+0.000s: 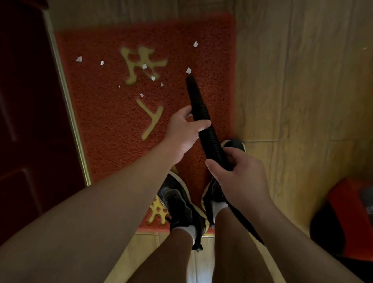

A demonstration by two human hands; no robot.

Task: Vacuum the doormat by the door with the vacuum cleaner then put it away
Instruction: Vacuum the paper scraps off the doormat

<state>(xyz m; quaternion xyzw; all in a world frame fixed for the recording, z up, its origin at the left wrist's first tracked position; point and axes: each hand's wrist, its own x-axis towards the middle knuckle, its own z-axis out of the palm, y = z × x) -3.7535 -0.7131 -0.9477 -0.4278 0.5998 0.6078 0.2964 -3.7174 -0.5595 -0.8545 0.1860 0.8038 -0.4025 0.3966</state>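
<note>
Gripping black ribbed hose (207, 129) two-handed: left hand (183, 133) clamped farther up, right hand (238, 175) clamped nearer. Nozzle tip over red doormat (106, 107), near white paper scraps (188, 70). Vacuum cleaner (354, 219) right.

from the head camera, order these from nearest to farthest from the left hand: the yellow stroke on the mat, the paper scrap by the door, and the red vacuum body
From the left hand:
1. Yellow stroke, just left of it on the doormat.
2. Paper scrap, up left near the door.
3. Red vacuum body, far right on the floor.

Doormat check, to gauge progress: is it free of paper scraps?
No. White paper scraps lie scattered on the red doormat ahead of the hose nozzle.
</note>
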